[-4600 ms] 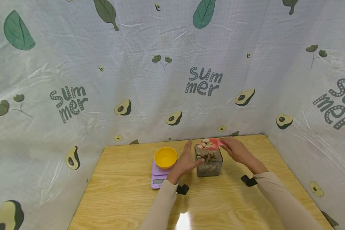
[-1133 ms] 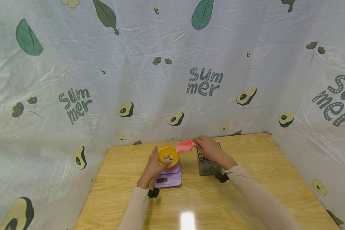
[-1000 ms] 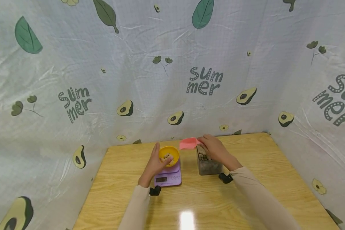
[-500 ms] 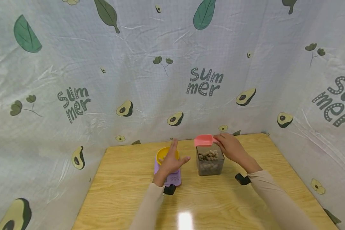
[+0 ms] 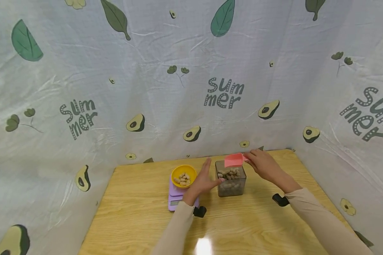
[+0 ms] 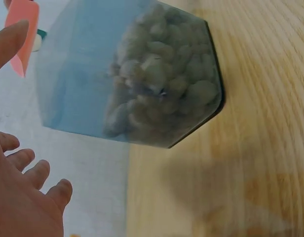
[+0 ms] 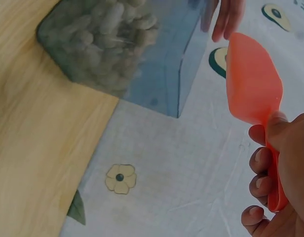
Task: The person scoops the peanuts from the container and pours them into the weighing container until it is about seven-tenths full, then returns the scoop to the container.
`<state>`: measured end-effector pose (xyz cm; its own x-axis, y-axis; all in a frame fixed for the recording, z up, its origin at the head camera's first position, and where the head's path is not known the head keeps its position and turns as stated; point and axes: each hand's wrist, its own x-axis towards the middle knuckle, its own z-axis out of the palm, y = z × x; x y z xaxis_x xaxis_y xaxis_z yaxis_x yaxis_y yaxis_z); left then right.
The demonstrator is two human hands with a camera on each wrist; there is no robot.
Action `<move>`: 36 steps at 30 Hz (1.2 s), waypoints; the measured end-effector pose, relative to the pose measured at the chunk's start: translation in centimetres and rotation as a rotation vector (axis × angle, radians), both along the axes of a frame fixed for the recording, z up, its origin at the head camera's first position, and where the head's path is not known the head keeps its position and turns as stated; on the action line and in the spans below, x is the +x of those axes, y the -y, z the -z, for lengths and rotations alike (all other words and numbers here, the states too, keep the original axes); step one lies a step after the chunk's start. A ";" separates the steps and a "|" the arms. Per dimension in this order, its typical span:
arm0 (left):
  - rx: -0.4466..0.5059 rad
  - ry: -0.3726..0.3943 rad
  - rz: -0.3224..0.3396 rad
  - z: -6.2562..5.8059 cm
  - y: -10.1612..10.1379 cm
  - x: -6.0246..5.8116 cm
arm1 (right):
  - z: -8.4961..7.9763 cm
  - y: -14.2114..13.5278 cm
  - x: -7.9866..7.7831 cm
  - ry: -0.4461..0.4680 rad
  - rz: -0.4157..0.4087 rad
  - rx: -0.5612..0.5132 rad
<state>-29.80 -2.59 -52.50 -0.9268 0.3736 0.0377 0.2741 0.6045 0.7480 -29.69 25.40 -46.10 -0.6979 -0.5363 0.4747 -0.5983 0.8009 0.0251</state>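
My right hand [image 5: 265,165] grips the handle of a pink scoop [image 5: 233,160], its bowl over the back of a clear grey container [image 5: 231,189]. Peanuts [image 6: 157,74] fill the lower part of that container. In the right wrist view the fingers wrap round the scoop's handle [image 7: 274,182]. My left hand [image 5: 204,182] is at the container's left side, fingers straight and thumb spread toward its front rim. Left of it a yellow bowl [image 5: 175,172] with several peanuts [image 5: 182,180] sits on a purple kitchen scale [image 5: 173,194]; the left wrist partly covers the scale.
A wooden table [image 5: 134,212] carries everything. Behind it and at both sides hangs a white sheet [image 5: 159,141] printed with avocados and leaves, close to the table's back edge. A black wrist camera [image 5: 199,211] sticks out below the left hand.
The scoop has moved from beside the yellow bowl rightward to the container. My left hand has let go of the bowl and moved right. The bowl, bare at first, now holds peanuts.
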 end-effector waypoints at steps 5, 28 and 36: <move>-0.015 0.027 0.011 1.1 -0.3 -0.5 | 0.2 -0.3 -0.4 -0.030 -0.015 0.079; 0.069 0.108 0.086 1.5 -1.1 -0.6 | -1.5 3.7 -1.2 -0.199 -0.054 0.704; 0.059 0.126 0.088 1.2 -1.4 -0.6 | -0.6 5.1 -1.5 -0.145 0.008 0.850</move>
